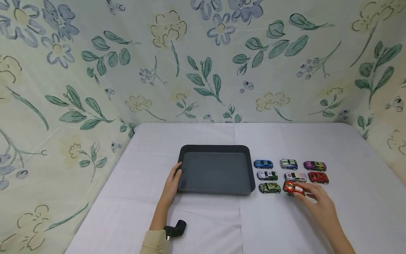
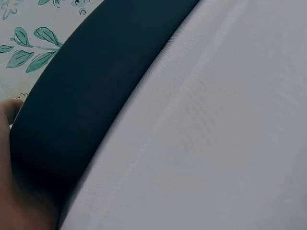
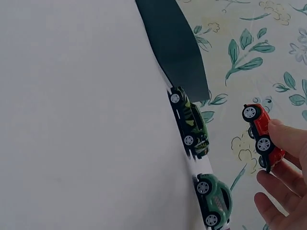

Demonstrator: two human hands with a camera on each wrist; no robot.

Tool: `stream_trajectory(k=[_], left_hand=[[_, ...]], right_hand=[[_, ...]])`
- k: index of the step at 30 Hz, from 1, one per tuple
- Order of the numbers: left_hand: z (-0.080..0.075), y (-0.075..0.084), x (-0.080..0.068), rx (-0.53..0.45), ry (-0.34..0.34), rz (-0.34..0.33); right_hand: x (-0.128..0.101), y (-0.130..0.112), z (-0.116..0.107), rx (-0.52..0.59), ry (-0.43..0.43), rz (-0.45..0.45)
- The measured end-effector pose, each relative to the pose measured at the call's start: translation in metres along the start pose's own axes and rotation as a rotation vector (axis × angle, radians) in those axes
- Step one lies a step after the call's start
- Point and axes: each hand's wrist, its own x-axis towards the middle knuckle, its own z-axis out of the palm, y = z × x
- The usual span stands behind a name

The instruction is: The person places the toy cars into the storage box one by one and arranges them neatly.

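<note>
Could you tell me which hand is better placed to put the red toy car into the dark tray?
The right hand: its fingers already pinch the red car, lifted in the wrist view. The left hand rests on the tray, steadying its left edge.

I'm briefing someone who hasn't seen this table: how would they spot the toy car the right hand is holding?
Start at the dark tray on the white table; right of it, toy cars sit in rows. In the nearest row, the red car is pinched by the right hand. Unlike the green camouflage car beside it, it is red with white markings.
</note>
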Motion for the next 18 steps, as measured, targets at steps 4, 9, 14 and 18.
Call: stream_trajectory(k=[4,9,14,18], left_hand=[[0.001,0.016,-0.008,0.007,-0.002,0.005],[0.001,0.023,-0.013,0.026,-0.004,0.017],[0.001,0.021,-0.012,0.015,-0.004,0.017],[0.001,0.021,-0.012,0.016,0.003,0.009]], right_hand=[[0.001,-0.012,0.002,-0.007,-0.065,0.050],[0.003,-0.023,0.010,0.001,-0.082,0.009],[0.005,-0.037,0.020,0.039,-0.138,-0.029],[0.008,-0.047,0.030,0.041,-0.175,-0.052]])
